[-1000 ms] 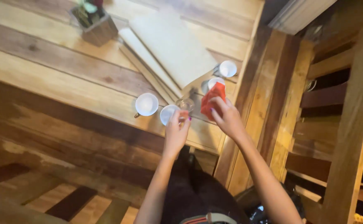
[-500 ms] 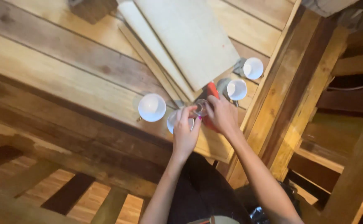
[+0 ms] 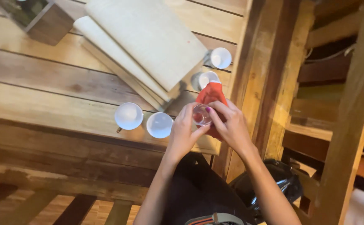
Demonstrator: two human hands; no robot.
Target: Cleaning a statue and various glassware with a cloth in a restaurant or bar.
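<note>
Small clear drinking glass (image 3: 200,115) held above the near right edge of the pale wooden plank table (image 3: 44,87), pinched between both hands. Left hand (image 3: 183,135) closed on the glass from the near left, fingers curled round its side. Right hand (image 3: 231,125) closed on it from the right, fingertips over the rim, with a red cloth (image 3: 210,93) bunched against the palm and sticking out on the far side. Just left of the glass, two white round cups (image 3: 160,125) side by side on the table, the left one (image 3: 128,116) touching or nearly touching its neighbour. Beyond the cloth, two more white cups (image 3: 220,58) near the table's right edge. Farther left, a stack of beige flat boards (image 3: 148,37) lying slantwise. At the far left corner, a dark wooden box (image 3: 48,23).
</note>
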